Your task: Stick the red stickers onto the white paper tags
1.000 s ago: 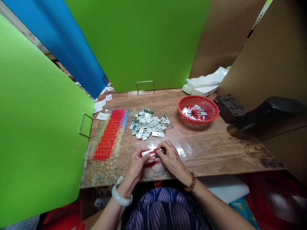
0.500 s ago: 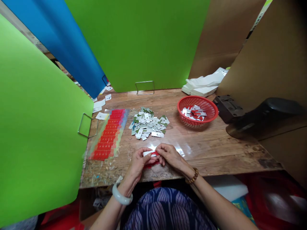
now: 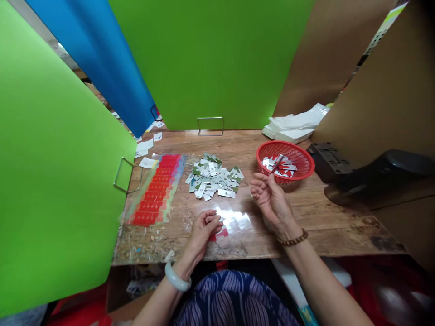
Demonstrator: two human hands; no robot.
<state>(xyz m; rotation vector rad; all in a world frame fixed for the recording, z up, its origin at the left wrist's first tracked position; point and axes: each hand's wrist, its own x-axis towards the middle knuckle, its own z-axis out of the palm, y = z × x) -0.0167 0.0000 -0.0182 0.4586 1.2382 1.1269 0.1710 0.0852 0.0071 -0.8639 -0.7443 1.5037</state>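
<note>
My left hand rests on the wooden table near its front edge. Its fingers are curled in, and what they hold, if anything, is hidden. A small red sticker piece lies just under and beside it. My right hand is raised palm up with its fingers apart, reaching toward the red basket. A small white-and-red card hangs just past its fingertips over the basket's near rim. A pile of small white and green cards lies in the middle of the table.
A sheet of red stickers lies at the left. Green boards with wire stands wall the left and back. White bags are stacked at the back right. A black device and cardboard stand on the right.
Both hands were together pinching a card near the front edge. My right hand has swung right toward the red basket with the card, and my left hand stayed behind, curled.
</note>
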